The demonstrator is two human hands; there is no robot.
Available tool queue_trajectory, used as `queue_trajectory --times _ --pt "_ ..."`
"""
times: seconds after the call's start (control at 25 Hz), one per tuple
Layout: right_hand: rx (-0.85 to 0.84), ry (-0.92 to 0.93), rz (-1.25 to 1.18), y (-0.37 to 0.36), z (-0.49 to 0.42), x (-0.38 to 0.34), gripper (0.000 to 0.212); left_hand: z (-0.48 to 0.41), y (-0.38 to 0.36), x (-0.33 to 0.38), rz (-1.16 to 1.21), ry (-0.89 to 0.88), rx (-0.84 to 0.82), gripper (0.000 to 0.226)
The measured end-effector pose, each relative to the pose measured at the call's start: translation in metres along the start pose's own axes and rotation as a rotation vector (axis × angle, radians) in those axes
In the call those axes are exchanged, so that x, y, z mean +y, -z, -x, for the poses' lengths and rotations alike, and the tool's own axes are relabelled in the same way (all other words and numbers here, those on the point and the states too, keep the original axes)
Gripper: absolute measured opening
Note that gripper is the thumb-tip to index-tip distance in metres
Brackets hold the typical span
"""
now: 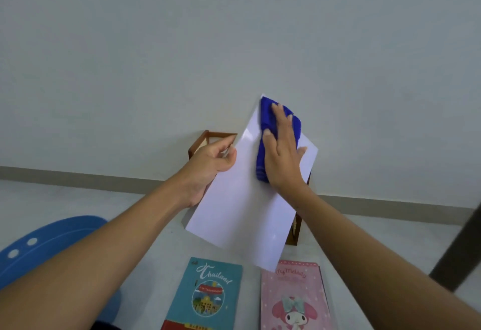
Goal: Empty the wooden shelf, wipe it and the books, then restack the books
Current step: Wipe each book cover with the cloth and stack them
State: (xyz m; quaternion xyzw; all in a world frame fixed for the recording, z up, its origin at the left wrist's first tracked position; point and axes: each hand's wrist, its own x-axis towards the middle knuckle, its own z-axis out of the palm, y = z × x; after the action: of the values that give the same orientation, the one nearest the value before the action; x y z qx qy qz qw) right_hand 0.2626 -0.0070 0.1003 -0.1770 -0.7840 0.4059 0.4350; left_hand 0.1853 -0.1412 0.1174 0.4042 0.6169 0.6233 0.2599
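White glossy book (242, 199) held above the far edge of the tabletop (171, 256); left hand (208, 165) grip clamped on its side, right hand (281, 152) grip apart, pressing blue cloth (265, 121). Top-end pressure could lever it loose.

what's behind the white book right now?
The wooden shelf: its top-left corner shows beside the left hand, and a lower-right post below the right hand. The white book hides the rest, so whether anything is inside cannot be told.
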Motion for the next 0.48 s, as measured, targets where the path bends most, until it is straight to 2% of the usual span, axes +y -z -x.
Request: queue_trajectory --times 0.24,0.36,0.48 --pt "0.303 -0.448 -0.178 -0.004 0.000 0.039 0.042 0.000 0.000 -0.004 0.002 0.007 -0.088 0.034" --pt "0.292 -0.566 -0.212 0.007 0.002 0.048 0.042 -0.002 0.002 -0.004 -0.020 -0.007 -0.106 0.032" --pt "0.250 -0.652 -0.196 0.021 0.006 0.057 0.051 -0.002 0.009 -0.007 -0.063 -0.021 -0.096 0.033"
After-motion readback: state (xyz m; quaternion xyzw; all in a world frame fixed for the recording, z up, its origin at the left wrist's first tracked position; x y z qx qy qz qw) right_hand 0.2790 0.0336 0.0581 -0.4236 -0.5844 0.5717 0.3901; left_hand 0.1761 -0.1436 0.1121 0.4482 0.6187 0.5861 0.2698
